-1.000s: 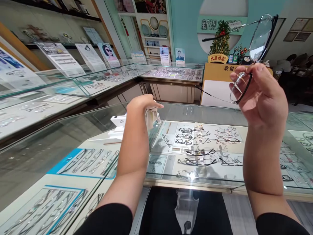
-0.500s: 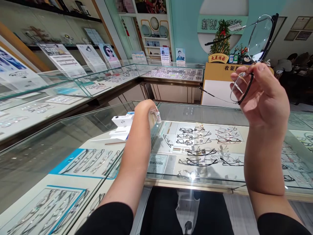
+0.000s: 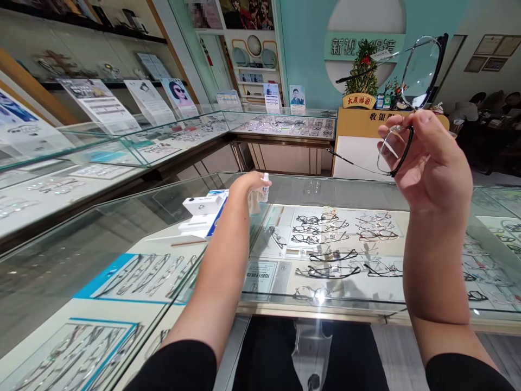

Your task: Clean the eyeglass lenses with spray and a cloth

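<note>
My right hand (image 3: 433,157) is raised on the right, its fingers closed round the middle of a pair of eyeglasses (image 3: 440,70). The frame is dark with clear lenses, held on end with one lens above the other. Both temples stretch left, and a small tag hangs on the upper one. Over the glass counter, my left hand (image 3: 248,183) grips a small white bottle (image 3: 266,188) that stands upright in it. A beige cloth (image 3: 254,201) hangs below that hand; most of its fingers are hidden from me.
Beneath me a glass display counter (image 3: 325,301) holds rows of eyeglasses (image 3: 334,270). White boxes (image 3: 202,205) are beyond my left forearm. A second glass case with standing cards (image 3: 179,98) runs along the left. A wooden desk (image 3: 352,122) with a plant stands behind.
My left wrist has straightened, and the bottle has come up from a tilt to upright. The eyeglasses in my right hand sit slightly lower and further left in view.
</note>
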`<state>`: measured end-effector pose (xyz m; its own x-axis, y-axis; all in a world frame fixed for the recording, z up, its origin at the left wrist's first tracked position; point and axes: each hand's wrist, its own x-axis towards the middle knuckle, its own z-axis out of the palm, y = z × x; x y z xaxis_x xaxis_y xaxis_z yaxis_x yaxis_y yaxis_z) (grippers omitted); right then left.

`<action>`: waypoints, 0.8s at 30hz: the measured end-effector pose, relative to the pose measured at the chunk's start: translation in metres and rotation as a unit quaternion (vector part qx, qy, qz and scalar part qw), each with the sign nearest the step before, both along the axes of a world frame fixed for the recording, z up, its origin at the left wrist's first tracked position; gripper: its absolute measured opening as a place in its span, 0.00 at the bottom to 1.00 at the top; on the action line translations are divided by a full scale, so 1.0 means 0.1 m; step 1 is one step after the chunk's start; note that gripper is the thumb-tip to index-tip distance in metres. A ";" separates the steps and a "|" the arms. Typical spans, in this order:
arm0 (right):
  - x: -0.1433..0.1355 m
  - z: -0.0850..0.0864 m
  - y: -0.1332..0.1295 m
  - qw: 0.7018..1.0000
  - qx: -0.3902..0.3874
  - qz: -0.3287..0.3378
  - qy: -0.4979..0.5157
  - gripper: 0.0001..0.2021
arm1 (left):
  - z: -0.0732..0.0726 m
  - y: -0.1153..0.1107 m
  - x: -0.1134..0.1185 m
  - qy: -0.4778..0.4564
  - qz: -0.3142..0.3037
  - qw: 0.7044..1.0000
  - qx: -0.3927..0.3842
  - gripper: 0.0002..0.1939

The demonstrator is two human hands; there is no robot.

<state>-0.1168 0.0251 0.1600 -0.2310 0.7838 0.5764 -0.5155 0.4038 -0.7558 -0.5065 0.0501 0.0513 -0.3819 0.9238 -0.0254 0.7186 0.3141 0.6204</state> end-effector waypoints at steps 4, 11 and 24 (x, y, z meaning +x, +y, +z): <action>0.01 0.00 0.00 1.000 0.009 -0.010 -0.026 0.10 | 0.18 -0.01 0.19 -0.083 -0.018 0.989 0.118 0.24; 0.02 -0.01 0.01 0.999 -0.001 -0.024 -0.047 0.11 | 0.61 -0.29 0.74 -0.294 -0.150 0.879 0.343 0.32; -0.08 -0.06 0.05 0.997 0.005 -0.013 -0.080 0.17 | 0.77 -0.56 1.28 -0.252 -0.255 0.888 0.290 0.45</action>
